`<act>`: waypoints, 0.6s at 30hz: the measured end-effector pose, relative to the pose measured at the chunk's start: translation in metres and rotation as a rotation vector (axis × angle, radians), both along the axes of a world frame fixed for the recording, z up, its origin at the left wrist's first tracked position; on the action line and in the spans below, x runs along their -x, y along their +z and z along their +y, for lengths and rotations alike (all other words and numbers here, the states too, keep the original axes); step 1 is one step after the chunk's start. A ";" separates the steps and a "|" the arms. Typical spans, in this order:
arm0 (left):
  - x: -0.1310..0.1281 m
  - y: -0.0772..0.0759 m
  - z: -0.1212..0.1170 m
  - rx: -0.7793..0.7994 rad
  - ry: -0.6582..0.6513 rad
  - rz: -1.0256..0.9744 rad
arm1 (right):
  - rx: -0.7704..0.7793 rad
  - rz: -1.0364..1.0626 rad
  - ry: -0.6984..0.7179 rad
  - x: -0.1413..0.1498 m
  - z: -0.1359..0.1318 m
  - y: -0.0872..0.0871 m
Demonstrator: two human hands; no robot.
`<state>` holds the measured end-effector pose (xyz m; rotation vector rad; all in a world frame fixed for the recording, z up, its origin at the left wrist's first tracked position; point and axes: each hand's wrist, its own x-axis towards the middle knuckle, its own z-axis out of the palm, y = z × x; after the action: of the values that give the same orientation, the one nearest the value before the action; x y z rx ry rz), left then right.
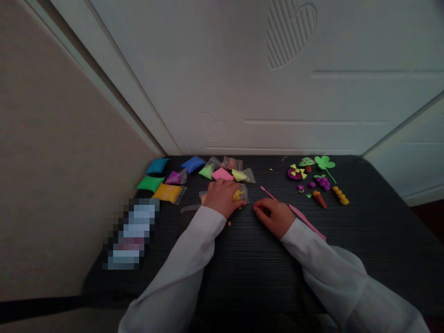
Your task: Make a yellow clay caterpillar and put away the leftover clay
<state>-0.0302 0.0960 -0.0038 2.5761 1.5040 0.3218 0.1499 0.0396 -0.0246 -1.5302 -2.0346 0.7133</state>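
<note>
My left hand [221,198] lies over the small bags of soft clay, fingers forward and thumb apart. It partly covers a zip bag of yellow clay [237,194] and an orange bag [203,197]; a pink clay packet [222,174] touches or lies just beyond its fingers. To the right, my right hand [274,215] rests low over the table, its fingers curled against the thumb. Whatever it may hold is hidden. Close to it are a thin pink modelling tool [268,193] and a pink plastic knife [308,222], partly under the right sleeve.
Several colored clay packets, including a green one [151,183] and an amber one [168,192], lie at the left. Finished clay pieces stand at the right: a green clover [325,163], purple grapes [323,183], a carrot [319,199]. A white panel [222,92] rises behind the dark table [243,273].
</note>
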 end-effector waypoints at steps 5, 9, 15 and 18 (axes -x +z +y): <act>0.004 -0.005 0.004 0.025 -0.037 -0.100 | 0.024 0.101 -0.050 0.000 0.002 -0.002; 0.010 -0.004 0.003 0.051 -0.047 -0.281 | 0.074 0.280 -0.127 0.001 0.007 0.002; 0.011 0.006 -0.013 0.085 -0.087 -0.692 | 0.216 0.637 -0.152 0.010 0.014 0.021; 0.009 0.010 -0.019 0.062 -0.096 -0.762 | 0.261 0.752 -0.138 0.013 0.015 0.025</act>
<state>-0.0388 0.0773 0.0058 2.0767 1.0723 1.0684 0.1372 0.0541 0.0001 -1.2426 -1.3003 1.2979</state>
